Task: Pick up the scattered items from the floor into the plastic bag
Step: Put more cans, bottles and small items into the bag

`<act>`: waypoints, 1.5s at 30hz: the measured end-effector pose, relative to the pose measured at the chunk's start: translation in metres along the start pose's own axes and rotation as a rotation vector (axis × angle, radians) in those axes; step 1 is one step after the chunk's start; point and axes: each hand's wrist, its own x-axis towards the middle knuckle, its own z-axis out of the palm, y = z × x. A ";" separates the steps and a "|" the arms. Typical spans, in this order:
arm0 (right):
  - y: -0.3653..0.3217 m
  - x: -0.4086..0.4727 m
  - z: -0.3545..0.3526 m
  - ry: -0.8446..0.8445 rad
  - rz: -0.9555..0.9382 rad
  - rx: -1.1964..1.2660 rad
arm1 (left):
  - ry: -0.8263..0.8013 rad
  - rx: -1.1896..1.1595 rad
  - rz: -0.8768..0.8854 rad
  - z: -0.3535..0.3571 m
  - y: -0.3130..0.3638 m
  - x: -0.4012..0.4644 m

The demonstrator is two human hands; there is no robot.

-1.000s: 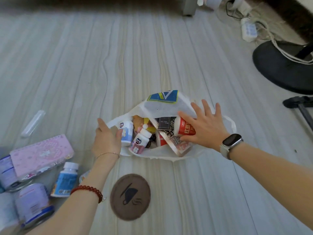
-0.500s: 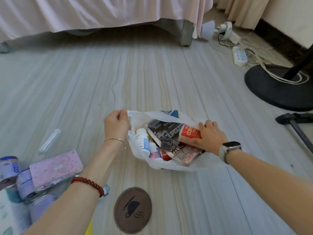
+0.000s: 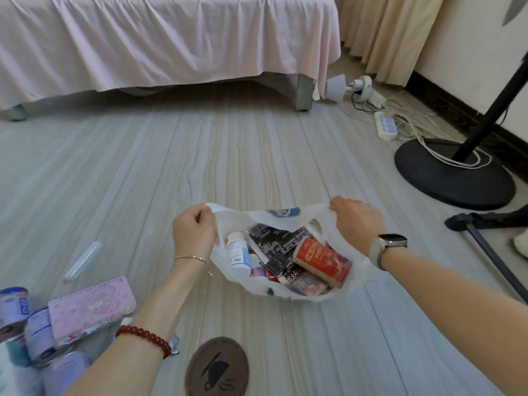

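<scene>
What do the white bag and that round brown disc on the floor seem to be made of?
The bag looks like thin, soft plastic film: it crumples, and stretches taut between the left hand and right hand. The brown disc looks matte, perhaps leather or cork, with a dark printed symbol; the view cannot settle which.

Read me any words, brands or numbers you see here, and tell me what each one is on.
No text here is sharp enough to quote.
Red packet in the plastic bag: large pale characters, blurred.
Black packet: lines of white print, too small.
White bottle: barcode and label, unreadable.
Round brown mat: a dark pictogram only, no words.
Cans at left: blue lettering, blurred.
</scene>
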 end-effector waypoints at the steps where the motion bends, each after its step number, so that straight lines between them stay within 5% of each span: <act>1: -0.005 0.006 -0.015 0.094 0.009 0.078 | 0.027 -0.016 0.048 -0.003 0.011 0.002; 4: -0.015 0.032 -0.060 0.324 0.008 0.227 | 0.025 -0.159 0.163 -0.002 0.048 0.012; 8: 0.002 0.032 -0.061 0.403 0.099 0.274 | -0.017 -0.222 0.183 0.012 0.068 0.018; 16: 0.010 0.009 0.005 0.262 0.061 0.117 | -0.203 0.097 0.206 0.024 0.014 0.009; 21: 0.011 -0.009 0.027 0.265 -0.075 0.044 | -0.069 0.176 0.109 0.017 -0.016 0.002; 25: 0.026 -0.013 0.028 0.064 -0.289 -0.205 | 0.016 0.166 0.011 0.009 -0.029 0.017; 33: 0.018 -0.047 0.058 -0.076 -0.165 -0.290 | -0.056 0.449 -0.102 -0.004 -0.070 0.004; 40: -0.077 -0.047 0.042 0.224 -0.648 0.231 | -0.061 0.592 0.258 -0.042 -0.046 -0.010; 45: -0.148 -0.090 0.079 0.042 -1.109 0.392 | -0.055 0.778 0.257 -0.110 -0.098 -0.052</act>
